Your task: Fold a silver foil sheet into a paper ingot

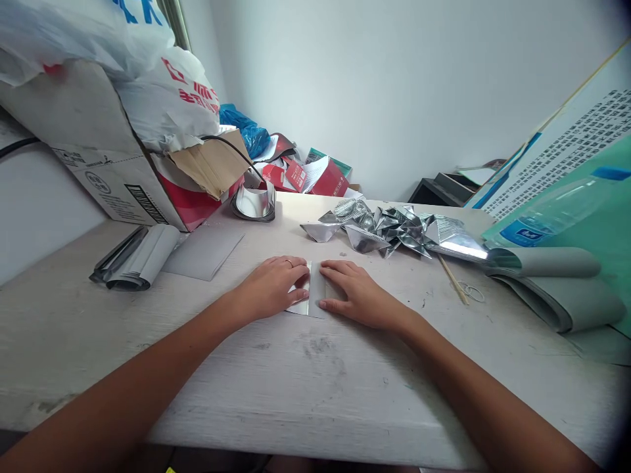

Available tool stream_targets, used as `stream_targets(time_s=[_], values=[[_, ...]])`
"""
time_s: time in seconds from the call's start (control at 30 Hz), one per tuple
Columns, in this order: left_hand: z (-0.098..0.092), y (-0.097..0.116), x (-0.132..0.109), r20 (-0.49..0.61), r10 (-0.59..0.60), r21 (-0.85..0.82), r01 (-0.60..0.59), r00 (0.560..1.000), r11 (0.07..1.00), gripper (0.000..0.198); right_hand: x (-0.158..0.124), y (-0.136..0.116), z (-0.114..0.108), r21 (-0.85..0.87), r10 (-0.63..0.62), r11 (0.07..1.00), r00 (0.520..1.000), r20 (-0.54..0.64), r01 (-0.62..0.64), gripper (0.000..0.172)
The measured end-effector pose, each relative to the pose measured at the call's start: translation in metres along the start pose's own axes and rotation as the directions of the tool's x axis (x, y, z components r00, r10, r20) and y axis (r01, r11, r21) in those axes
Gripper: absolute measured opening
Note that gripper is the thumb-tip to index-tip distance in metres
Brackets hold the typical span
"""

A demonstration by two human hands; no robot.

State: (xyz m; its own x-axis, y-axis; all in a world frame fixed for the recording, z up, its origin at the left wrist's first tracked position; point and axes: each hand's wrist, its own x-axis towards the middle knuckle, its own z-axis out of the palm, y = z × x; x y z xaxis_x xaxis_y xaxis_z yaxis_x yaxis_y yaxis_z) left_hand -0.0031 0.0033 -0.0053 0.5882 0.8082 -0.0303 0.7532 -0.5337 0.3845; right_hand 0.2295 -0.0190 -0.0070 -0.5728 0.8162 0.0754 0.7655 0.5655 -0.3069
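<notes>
A small sheet of silver-grey foil paper lies on the desk in front of me, with a fold line running down its middle. My left hand rests on its left side, fingers bent and thumb apart from them, touching the shiny part. On the right side, my right hand lies over the grey part with its fingers stretched out and its thumb spread. Both hands press on the paper rather than lifting it. The paper's outer edges are partly hidden under my hands.
Folded silver foil pieces are heaped behind my hands. Bent stacks of grey sheets and flat sheets lie left. On the right are a thin stick, a rubber band, curled grey sheets and a plastic bottle. A cardboard box stands left.
</notes>
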Motion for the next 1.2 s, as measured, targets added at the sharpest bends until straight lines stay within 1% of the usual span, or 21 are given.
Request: stream_targets(time_s=[0.1, 0.23, 0.47, 0.63, 0.77, 1.07, 1.2], values=[[0.0028, 0.0011, -0.0002, -0.021, -0.001, 0.018, 0.001, 1.0, 1.0, 0.05, 0.0002, -0.0006, -0.0008, -0.005, 0.011, 1.0, 1.0, 0.008, -0.011, 0.069], [0.0053, 0.0013, -0.0004, -0.035, 0.021, 0.016, -0.02, 0.999, 1.0, 0.052, 0.0003, -0.0009, -0.0009, 0.005, 0.004, 1.0, 1.0, -0.001, -0.004, 0.066], [0.0044, 0.0047, -0.0008, -0.004, -0.017, 0.01, 0.017, 1.0, 1.0, 0.05, -0.0002, -0.0006, 0.0012, -0.013, 0.009, 1.0, 1.0, 0.004, -0.009, 0.068], [0.0069, 0.0039, -0.0004, -0.027, 0.024, 0.023, -0.024, 0.999, 0.999, 0.056, 0.0003, -0.0015, -0.0006, 0.004, 0.001, 1.0, 1.0, -0.008, -0.001, 0.064], [0.0074, 0.0031, -0.0006, -0.033, 0.028, 0.044, -0.026, 0.999, 0.999, 0.058, 0.0007, 0.0, -0.0013, 0.012, -0.013, 1.0, 1.0, -0.016, 0.014, 0.063], [0.0019, 0.0098, -0.0016, 0.047, -0.052, 0.014, 0.051, 0.998, 0.999, 0.05, 0.001, 0.0024, 0.0007, -0.009, -0.018, 1.0, 1.0, -0.015, 0.018, 0.067], [0.0009, 0.0087, -0.0017, 0.042, -0.056, 0.028, 0.055, 0.998, 0.998, 0.048, 0.0013, 0.0018, -0.001, 0.001, -0.024, 1.0, 0.999, -0.022, 0.024, 0.066]])
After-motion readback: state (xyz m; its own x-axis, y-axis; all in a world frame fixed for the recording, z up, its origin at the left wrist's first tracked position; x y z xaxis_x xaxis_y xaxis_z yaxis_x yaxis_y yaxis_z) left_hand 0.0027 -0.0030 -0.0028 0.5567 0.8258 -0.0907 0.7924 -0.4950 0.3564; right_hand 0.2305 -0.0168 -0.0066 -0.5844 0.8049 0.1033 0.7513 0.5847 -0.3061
